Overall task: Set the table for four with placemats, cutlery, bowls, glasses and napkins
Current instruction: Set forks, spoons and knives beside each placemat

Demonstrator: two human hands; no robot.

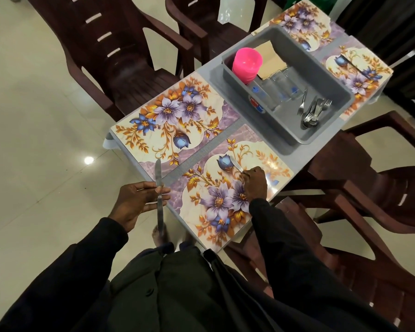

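Several floral placemats lie on the table; the nearest placemat (228,188) is under my right hand (255,183), which grips a table knife (235,164) and holds its blade low over the mat. My left hand (137,200) pinches a second knife (159,195) upright beside the table's near corner. A grey tub (321,75) in the middle of the table holds stacked pink bowls (247,63), clear glasses (278,85), folded tan napkins (271,59) and loose forks and spoons (313,110).
Dark brown plastic chairs stand around the table: one at the far left (120,68), one at the right (381,188), another near my right arm (345,271). A second placemat (168,123) lies left of the tub. Glossy tile floor (34,140) spreads to the left.
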